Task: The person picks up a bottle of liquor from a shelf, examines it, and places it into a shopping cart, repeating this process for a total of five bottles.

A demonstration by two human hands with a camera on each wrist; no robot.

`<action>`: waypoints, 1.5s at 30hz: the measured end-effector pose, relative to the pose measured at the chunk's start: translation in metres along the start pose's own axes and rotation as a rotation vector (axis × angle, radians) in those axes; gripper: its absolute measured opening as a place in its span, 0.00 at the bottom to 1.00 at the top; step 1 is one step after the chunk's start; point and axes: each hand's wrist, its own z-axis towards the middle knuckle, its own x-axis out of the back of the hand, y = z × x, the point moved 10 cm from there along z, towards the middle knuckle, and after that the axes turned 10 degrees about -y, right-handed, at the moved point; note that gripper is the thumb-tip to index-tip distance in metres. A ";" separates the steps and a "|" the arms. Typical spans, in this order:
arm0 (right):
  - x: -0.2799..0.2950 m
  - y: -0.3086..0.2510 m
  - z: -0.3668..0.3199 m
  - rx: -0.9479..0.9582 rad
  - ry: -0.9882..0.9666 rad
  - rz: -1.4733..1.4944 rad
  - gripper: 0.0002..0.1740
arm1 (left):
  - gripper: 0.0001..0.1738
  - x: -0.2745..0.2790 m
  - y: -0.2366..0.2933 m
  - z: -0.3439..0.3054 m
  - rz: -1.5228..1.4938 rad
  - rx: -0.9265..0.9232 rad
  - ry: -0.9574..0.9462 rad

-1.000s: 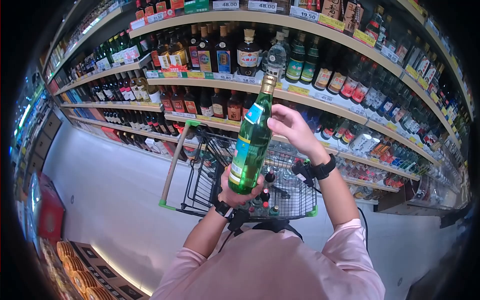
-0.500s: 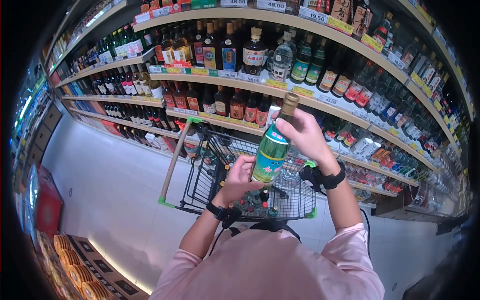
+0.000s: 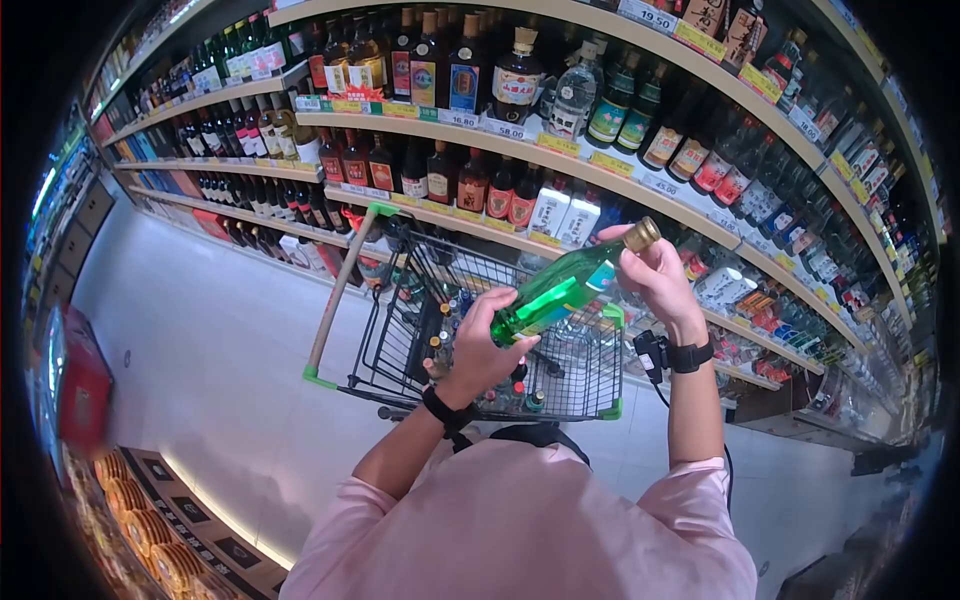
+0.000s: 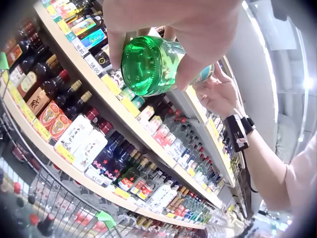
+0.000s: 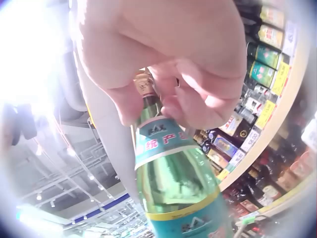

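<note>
A green glass bottle (image 3: 560, 296) with a gold cap and blue-green labels is held tilted over the cart, its neck up to the right. My left hand (image 3: 482, 345) grips it near the base; in the left wrist view the round bottle bottom (image 4: 143, 67) shows between thumb and fingers. At the other end, my right hand (image 3: 660, 285) holds the neck just below the cap. The right wrist view shows that thumb and fingers around the neck, above the neck label (image 5: 163, 141).
Below the hands stands a black wire shopping cart (image 3: 590, 375) with green corners and several bottles inside. Shelves (image 3: 440, 122) packed with bottles and price tags curve around the front and right. A red case (image 3: 85, 385) and stacked round goods (image 3: 150, 530) are at left.
The bottle has gone from nearly upright to strongly tilted, its cap swinging right and down. My right hand has moved right and lower with the neck, while the left stays at the base.
</note>
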 end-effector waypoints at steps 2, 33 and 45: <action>0.005 -0.002 -0.005 0.064 0.012 0.047 0.22 | 0.39 -0.010 -0.006 -0.002 -0.051 0.030 -0.069; -0.025 -0.003 -0.038 -0.030 0.101 -0.891 0.18 | 0.49 -0.070 -0.083 -0.018 -1.076 0.439 -0.284; 0.055 0.186 -0.073 -0.392 0.247 -0.934 0.17 | 0.18 -0.026 -0.114 -0.111 -1.164 0.706 -0.015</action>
